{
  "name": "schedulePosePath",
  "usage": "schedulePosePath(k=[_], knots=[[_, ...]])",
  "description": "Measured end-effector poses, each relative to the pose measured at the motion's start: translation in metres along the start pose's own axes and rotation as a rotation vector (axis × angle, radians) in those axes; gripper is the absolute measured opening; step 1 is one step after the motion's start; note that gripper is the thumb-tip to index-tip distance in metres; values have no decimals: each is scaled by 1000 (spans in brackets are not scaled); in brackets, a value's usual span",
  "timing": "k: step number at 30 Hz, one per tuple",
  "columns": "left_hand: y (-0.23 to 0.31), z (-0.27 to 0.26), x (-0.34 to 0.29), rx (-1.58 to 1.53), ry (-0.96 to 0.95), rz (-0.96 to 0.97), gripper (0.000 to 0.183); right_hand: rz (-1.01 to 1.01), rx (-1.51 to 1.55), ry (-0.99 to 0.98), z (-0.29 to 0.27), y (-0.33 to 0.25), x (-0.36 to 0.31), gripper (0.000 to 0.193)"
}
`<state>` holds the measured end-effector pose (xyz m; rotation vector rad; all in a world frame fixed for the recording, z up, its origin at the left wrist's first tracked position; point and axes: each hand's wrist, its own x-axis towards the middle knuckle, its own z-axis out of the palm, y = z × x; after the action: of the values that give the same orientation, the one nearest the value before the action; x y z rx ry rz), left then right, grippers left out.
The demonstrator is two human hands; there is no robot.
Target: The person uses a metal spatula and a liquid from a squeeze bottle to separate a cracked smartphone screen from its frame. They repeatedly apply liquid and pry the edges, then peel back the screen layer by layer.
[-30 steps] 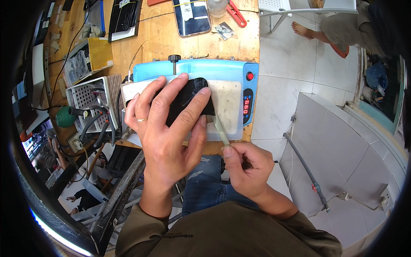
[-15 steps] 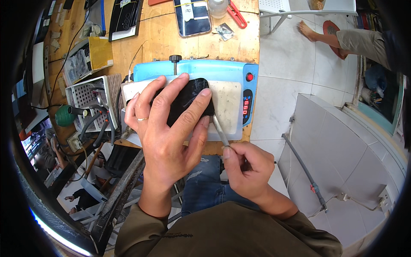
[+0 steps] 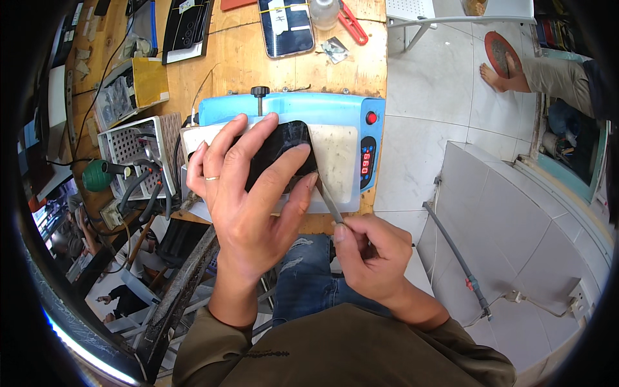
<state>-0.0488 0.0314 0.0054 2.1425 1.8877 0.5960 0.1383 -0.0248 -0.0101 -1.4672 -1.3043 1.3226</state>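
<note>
My left hand (image 3: 248,193) lies spread over a black phone (image 3: 284,149), pressing it flat on the pale plate of a blue heating machine (image 3: 335,109). A ring sits on one finger. My right hand (image 3: 367,255) pinches a thin metal blade tool (image 3: 329,201), its tip touching the phone's near right edge beside my left thumb. Most of the phone is hidden under my fingers.
The machine has a red button (image 3: 371,118), a red digit display and a black knob (image 3: 259,92). On the wooden bench (image 3: 238,61) lie another phone (image 3: 285,24), red pliers (image 3: 351,22), trays and a white basket (image 3: 138,155). Another person's foot (image 3: 500,77) rests on the tiled floor.
My right hand has shifted the blade slightly, bringing its tip closer against the phone's edge. The person at the upper right has moved their foot. My left hand stays put.
</note>
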Motion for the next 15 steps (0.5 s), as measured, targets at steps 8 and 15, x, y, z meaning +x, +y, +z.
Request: schedulePosePath(k=[8, 15], knots=[[6, 4, -4, 20, 38, -24, 20, -262, -294, 90, -59, -2, 61, 3], [18, 13, -8, 34, 152, -86, 19, -519, -557, -141, -66, 62, 203, 8]])
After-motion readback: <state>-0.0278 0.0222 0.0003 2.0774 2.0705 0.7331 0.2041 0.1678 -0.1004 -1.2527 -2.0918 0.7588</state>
